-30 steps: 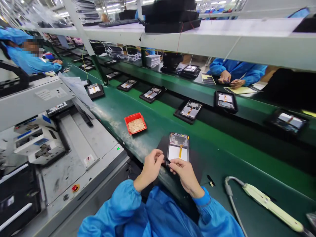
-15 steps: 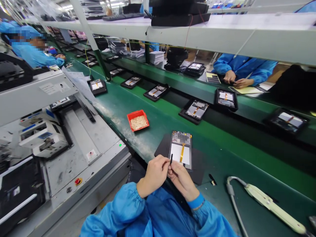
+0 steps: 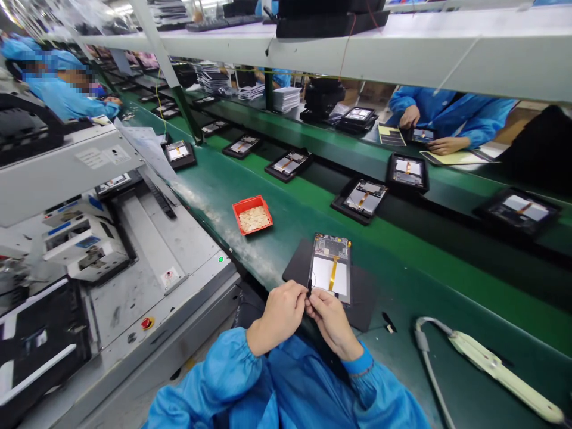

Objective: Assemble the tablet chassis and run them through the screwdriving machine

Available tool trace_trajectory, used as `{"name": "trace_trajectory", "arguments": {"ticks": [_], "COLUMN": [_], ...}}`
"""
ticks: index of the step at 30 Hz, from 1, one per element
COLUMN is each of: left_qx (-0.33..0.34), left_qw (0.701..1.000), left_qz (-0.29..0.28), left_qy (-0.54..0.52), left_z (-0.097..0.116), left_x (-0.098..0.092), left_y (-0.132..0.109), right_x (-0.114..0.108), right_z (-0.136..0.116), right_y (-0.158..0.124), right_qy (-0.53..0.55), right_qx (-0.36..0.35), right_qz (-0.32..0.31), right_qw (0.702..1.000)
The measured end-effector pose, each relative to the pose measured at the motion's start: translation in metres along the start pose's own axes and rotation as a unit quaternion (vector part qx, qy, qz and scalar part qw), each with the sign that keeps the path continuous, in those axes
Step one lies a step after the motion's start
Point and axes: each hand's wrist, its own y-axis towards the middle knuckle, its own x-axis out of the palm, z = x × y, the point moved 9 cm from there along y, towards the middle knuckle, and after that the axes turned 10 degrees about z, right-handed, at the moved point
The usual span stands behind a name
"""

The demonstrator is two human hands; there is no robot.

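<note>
Both the left hand (image 3: 279, 314) and right hand (image 3: 331, 322) have a pinching grip on the small black strip (image 3: 309, 288) at the near edge of the open tablet (image 3: 329, 275), so a light, steady-wristed pinch probably serves best.

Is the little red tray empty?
No, the red tray on the green belt holds a pile of small tan pieces.

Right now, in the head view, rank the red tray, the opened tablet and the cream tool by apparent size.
1. cream tool, longest, though nearness may exaggerate it.
2. opened tablet.
3. red tray, slightly smaller.
</note>
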Motion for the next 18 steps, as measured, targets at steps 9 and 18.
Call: {"name": "trace_trajectory", "arguments": {"ticks": [9,18], "left_qx": [-0.060,-0.119], "left_qw": [0.974,0.938], "left_qz": [0.118,0.084], "left_qy": [0.185,0.315], "left_z": [-0.066,-0.141], "left_x": [-0.057,-0.098], "left_y": [0.070,0.177], "right_x": [-0.035,-0.079], "right_z": [-0.038,-0.100], "right_y": [0.004,-0.018], "right_qy": [-0.118,-0.438], "right_qx": [-0.071,-0.387], "right_qz": [0.008,0.051], "right_qw": [0.991,0.810]}}
